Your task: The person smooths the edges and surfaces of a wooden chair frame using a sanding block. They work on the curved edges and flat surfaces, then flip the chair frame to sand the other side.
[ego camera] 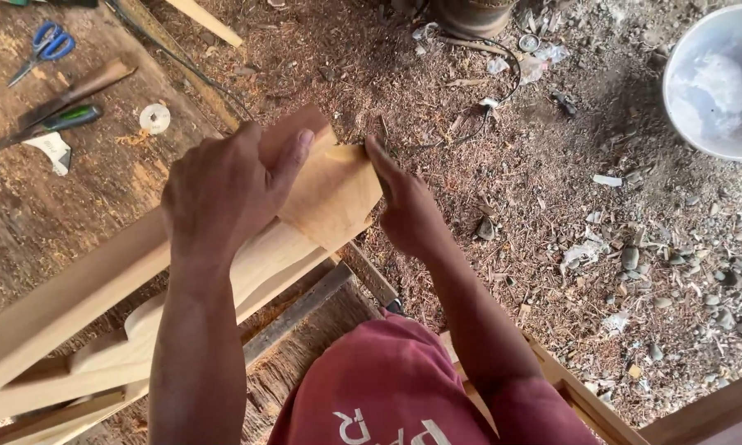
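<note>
My left hand (227, 185) grips the end of a long pale wooden piece (83, 288) that runs from the lower left up to the middle. A tan sheet of sandpaper (334, 194) is folded over that end. My right hand (404, 206) pinches the sheet's right edge between thumb and fingers. A second, curved pale wooden piece (264, 264) lies just under the first. My red shirt shows at the bottom.
A worn workbench (33, 214) at the left carries blue-handled scissors (46, 45), a green-handled tool (62, 122) and a small white disc (154, 118). A white bucket (717, 82) stands top right. Wood shavings, stones and a black cable cover the ground.
</note>
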